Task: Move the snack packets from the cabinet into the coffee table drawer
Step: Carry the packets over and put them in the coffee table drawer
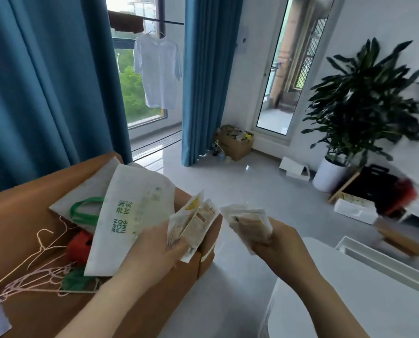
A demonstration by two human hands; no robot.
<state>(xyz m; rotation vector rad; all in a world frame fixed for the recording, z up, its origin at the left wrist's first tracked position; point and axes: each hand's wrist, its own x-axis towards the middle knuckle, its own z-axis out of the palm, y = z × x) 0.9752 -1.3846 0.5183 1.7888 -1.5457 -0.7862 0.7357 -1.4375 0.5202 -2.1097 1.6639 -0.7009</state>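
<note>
My left hand (154, 250) grips a bundle of pale snack packets (194, 220) with beige and yellow print, fanned upward at the middle of the view. My right hand (274, 240) grips a second small stack of similar white packets (247, 218) just to the right, a short gap apart from the first bundle. The white coffee table (350, 301) lies at the lower right, and its open drawer (384, 259) shows at the far right edge. No cabinet is visible.
A brown sofa (20, 228) at the left holds a white shopping bag (130, 215), pink wire hangers (40, 272) and red and green items. Grey tiled floor (228, 181) stretches ahead. A potted plant (359, 101), cardboard box (235, 142) and blue curtains (45, 81) stand beyond.
</note>
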